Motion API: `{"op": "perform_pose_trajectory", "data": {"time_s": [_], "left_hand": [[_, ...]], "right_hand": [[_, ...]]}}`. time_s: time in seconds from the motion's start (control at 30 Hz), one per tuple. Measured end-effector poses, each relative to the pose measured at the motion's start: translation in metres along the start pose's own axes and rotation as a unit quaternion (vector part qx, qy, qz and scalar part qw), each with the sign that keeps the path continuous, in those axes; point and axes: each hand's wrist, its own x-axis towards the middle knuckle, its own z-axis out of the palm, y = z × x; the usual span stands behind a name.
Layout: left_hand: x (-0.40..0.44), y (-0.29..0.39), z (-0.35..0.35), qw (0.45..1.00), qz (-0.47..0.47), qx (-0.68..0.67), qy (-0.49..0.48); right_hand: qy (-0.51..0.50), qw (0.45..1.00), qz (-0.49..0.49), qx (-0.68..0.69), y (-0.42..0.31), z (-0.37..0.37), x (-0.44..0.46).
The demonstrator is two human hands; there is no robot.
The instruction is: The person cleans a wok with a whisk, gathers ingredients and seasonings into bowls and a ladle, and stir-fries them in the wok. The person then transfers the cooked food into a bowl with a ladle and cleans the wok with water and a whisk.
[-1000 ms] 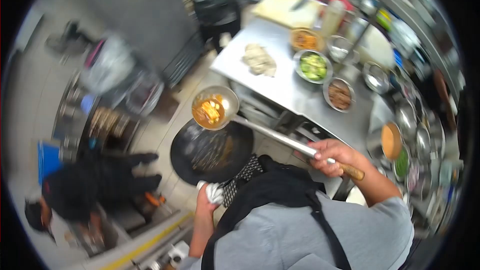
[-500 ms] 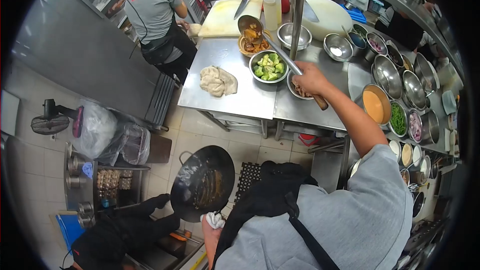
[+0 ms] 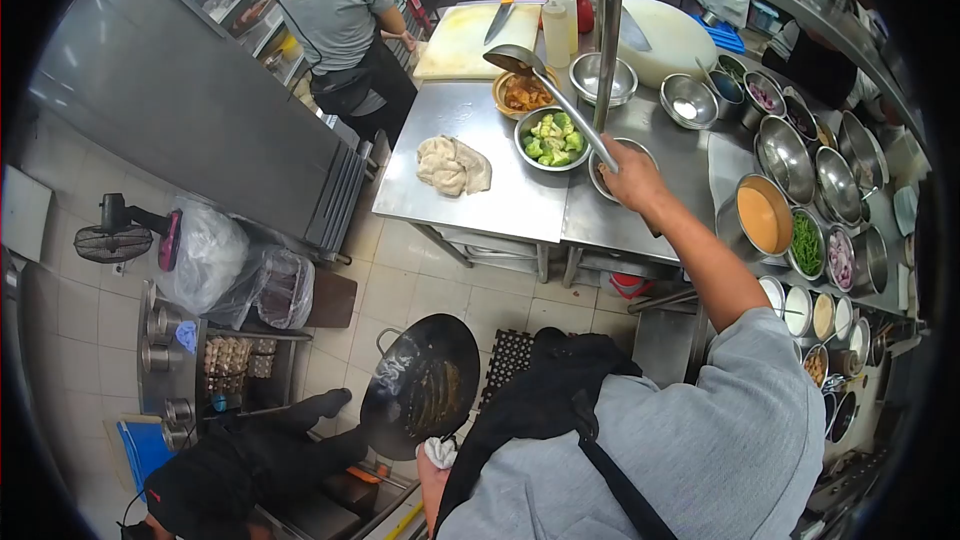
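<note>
My right hand [image 3: 632, 176] is wrapped round the long handle of a ladle [image 3: 513, 59], whose tilted bowl hangs over a brown-rimmed bowl [image 3: 500, 106] of orange-brown food. Beside that stands a metal bowl of broccoli [image 3: 552, 139]. Another metal bowl [image 3: 650, 144] lies partly hidden under my right hand and forearm. Low in the view, my left hand [image 3: 435, 475] grips a white cloth [image 3: 440, 452] at the near edge of a black wok [image 3: 421, 386]. The wok has an oily residue inside and is held over the floor. A beige cloth [image 3: 453, 165] lies crumpled on the steel table [image 3: 400, 180].
A cutting board [image 3: 450, 43] carries an orange-handled knife [image 3: 503, 13] beside squeeze bottles [image 3: 556, 32]. A metal post [image 3: 607, 40] rises near my right arm. One co-worker [image 3: 335, 20] stands by the fridge; another [image 3: 235, 470] is at lower left. Several ingredient containers stand right.
The ladle has swung from over the wok to the bowl on the table, and its food has gone into that bowl. The wok has tilted, still held by my left hand.
</note>
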Motion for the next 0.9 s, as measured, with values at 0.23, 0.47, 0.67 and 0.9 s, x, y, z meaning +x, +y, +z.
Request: {"op": "perform_pose_trajectory", "data": {"time_s": [0.23, 0.47, 0.67, 0.9], "left_hand": [[0.016, -0.029, -0.006, 0.996, -0.040, -0.066, 0.043], [0.021, -0.030, -0.020, 0.946, -0.192, -0.260, -0.001], [0.014, 0.002, -0.004, 0.971, -0.152, -0.185, 0.024], [0.024, -0.016, -0.015, 0.977, -0.112, -0.179, -0.010]], "right_hand": [[-0.005, 0.998, 0.024, 0.052, 0.003, 0.004, -0.003], [0.004, 0.997, 0.013, 0.070, -0.002, -0.002, -0.008], [-0.039, 0.998, 0.031, 0.033, -0.006, -0.008, -0.003], [-0.025, 0.998, 0.037, 0.039, 0.002, -0.003, -0.001]]}}
